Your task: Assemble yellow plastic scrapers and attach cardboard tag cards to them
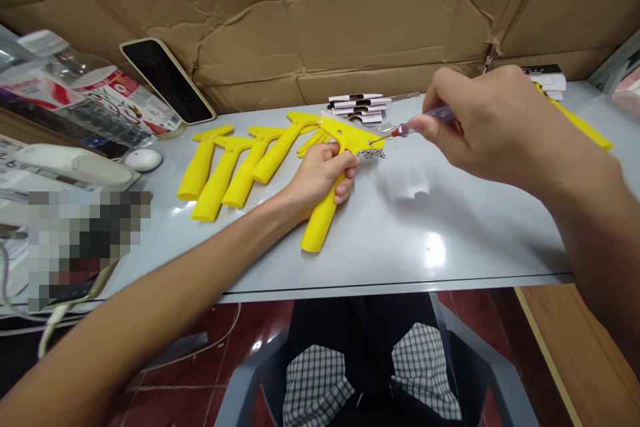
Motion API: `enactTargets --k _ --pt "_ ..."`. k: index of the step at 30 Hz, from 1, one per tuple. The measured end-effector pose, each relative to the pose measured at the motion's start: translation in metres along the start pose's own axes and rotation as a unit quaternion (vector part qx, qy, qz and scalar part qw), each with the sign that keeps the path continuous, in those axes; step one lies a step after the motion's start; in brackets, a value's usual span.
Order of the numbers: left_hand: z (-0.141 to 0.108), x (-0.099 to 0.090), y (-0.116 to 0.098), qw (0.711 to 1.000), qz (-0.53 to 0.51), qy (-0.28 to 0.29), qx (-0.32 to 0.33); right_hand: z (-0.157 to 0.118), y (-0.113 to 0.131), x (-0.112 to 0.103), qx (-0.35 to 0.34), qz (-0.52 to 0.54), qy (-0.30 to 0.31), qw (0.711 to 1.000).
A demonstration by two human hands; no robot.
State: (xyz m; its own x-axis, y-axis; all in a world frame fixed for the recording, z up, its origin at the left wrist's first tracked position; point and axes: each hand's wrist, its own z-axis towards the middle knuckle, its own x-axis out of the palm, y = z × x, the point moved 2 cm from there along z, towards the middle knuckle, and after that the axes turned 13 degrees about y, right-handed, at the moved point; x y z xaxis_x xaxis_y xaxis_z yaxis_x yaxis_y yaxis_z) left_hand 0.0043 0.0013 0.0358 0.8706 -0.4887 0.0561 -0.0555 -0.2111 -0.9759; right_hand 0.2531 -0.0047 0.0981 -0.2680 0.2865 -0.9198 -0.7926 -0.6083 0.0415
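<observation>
Left hand (pixel 327 177) grips yellow tool (pixel 320 223) — right hand (pixel 493 127) holds screwdriver (pixel 403 129) to it.

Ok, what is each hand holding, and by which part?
The left hand holds a yellow tool by the upper handle, just below its wide head. The right hand holds a screwdriver by its purplish handle.

Yellow tool (pixel 323 217), pale grey tabletop (pixel 480 230)
</observation>
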Motion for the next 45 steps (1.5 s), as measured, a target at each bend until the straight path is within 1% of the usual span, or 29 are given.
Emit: enactTargets --k 1,3,6,8,10,13,15,19,21,25,27,30,31,34,37,39,43,45 --pt "0.000 0.000 0.000 1.000 0.001 0.000 -0.001 0.000 -0.001 0.001 0.004 -0.010 -0.008 1.000" --pt "0.000 0.000 -0.001 1.000 0.004 -0.002 -0.001 0.000 0.000 0.000 0.002 -0.007 -0.006 1.000" --pt "-0.001 0.000 -0.002 1.000 0.012 0.000 0.000 -0.002 0.005 -0.003 -0.017 0.028 0.025 0.999" --pt "-0.001 0.001 -0.002 1.000 0.017 0.003 0.000 -0.002 0.008 -0.005 -0.026 0.039 0.033 0.998" --pt "-0.001 0.001 -0.002 1.000 0.020 0.003 0.000 -0.001 0.009 -0.005 -0.020 0.033 0.021 0.999" --pt "-0.002 0.001 -0.002 1.000 0.027 0.002 0.004 0.002 0.007 -0.003 0.008 0.014 -0.003 1.000" --pt "-0.002 0.002 -0.003 0.999 0.033 0.004 0.008 0.002 0.007 -0.002 0.013 0.005 -0.004 1.000" --pt "-0.001 0.001 -0.002 0.999 0.034 0.006 0.004 0.001 0.008 -0.003 -0.021 0.026 0.020 0.999" --pt "-0.001 0.001 -0.002 1.000 0.029 0.001 0.000 0.001 0.008 -0.004 -0.023 0.033 0.023 0.999" --pt "-0.001 0.000 -0.002 1.000 0.030 0.000 0.002 0.001 0.009 -0.005 -0.007 0.016 0.009 1.000" --pt "-0.001 0.000 -0.002 1.000 0.031 0.001 0.003 0.001 0.012 -0.006 -0.007 0.023 0.027 0.999" --pt "-0.001 0.000 -0.001 1.000 0.027 -0.001 0.007 0.001 0.015 -0.008 -0.007 0.043 0.072 0.996" --pt "0.000 0.000 -0.001 1.000 0.026 -0.002 0.009 0.002 0.015 -0.009 -0.005 0.042 0.074 0.996" --pt "0.000 0.000 -0.001 1.000 0.021 -0.009 0.009 0.003 0.012 -0.008 0.024 0.019 0.054 0.998" --pt "0.000 0.000 -0.001 1.000 0.022 -0.011 0.008 0.004 0.007 -0.006 0.053 0.011 0.052 0.997" --pt "-0.001 0.000 -0.001 1.000 0.024 -0.005 0.009 0.003 0.008 -0.007 0.044 0.010 0.057 0.997" --pt "-0.001 0.000 -0.001 1.000 0.027 -0.001 0.011 0.001 0.013 -0.011 -0.008 0.033 0.064 0.997" --pt "-0.001 0.000 -0.001 1.000 0.026 -0.005 0.010 0.001 0.014 -0.011 -0.010 0.034 0.062 0.997"
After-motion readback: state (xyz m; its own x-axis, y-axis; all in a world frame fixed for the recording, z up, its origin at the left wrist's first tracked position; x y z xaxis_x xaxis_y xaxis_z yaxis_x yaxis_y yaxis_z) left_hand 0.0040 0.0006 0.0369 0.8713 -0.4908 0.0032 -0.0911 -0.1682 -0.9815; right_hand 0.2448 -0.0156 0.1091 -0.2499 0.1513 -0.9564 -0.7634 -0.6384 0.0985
